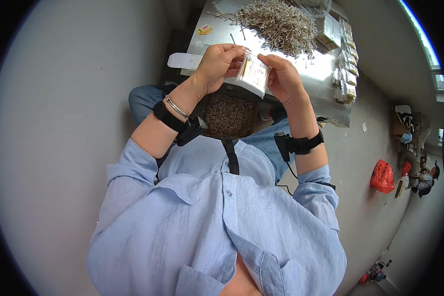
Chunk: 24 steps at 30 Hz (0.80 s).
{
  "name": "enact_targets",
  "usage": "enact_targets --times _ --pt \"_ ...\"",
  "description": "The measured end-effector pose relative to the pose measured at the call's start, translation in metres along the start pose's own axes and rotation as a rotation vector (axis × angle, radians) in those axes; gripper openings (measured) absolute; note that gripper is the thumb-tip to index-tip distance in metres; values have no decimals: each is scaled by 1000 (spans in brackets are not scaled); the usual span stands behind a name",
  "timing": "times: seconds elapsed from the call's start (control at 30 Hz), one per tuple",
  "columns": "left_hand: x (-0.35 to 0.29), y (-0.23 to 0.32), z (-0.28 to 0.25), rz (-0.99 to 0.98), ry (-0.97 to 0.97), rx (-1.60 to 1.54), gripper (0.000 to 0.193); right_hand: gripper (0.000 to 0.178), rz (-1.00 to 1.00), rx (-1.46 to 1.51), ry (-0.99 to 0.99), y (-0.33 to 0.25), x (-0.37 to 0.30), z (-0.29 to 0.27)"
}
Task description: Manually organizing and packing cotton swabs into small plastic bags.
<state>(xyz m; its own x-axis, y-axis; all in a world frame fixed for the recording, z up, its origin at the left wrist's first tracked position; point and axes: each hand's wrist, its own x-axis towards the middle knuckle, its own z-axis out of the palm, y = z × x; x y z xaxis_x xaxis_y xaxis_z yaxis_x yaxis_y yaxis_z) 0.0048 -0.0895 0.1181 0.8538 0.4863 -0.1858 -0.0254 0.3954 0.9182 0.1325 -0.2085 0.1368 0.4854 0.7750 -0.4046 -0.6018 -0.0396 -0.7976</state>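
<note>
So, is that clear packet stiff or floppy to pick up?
Probably fairly stiff: the packet looks well filled and shows no clear sag. Its shiny surface may be slippery. It's likely light, since the left hand and right hand hold just its upper sides.

Both hands point(216, 67) point(284, 79) forward, close together

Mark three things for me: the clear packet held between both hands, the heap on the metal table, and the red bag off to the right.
Clear packet point(254, 74): head view, middle of its front.
Heap point(281, 25): head view, among its loose sticks.
Red bag point(382, 176): head view, its side.
</note>
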Motion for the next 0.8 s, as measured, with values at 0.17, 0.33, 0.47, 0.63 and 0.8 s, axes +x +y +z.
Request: enact_targets --times 0.17,0.33,0.47,0.63,0.8 --pt "-5 -15 4 -101 -31 -195 24 14 137 273 -15 26 -2 -9" --pt "-11 -21 5 -112 15 -167 24 15 212 527 -117 44 -3 -17" --pt "-14 -18 8 -106 52 -91 24 16 250 662 -182 48 -9 -12" --pt "-16 -15 13 -77 69 -59 23 17 228 748 -269 55 -8 -14" --pt "-17 -12 16 -69 114 11 23 17 216 827 -246 56 -13 -5"
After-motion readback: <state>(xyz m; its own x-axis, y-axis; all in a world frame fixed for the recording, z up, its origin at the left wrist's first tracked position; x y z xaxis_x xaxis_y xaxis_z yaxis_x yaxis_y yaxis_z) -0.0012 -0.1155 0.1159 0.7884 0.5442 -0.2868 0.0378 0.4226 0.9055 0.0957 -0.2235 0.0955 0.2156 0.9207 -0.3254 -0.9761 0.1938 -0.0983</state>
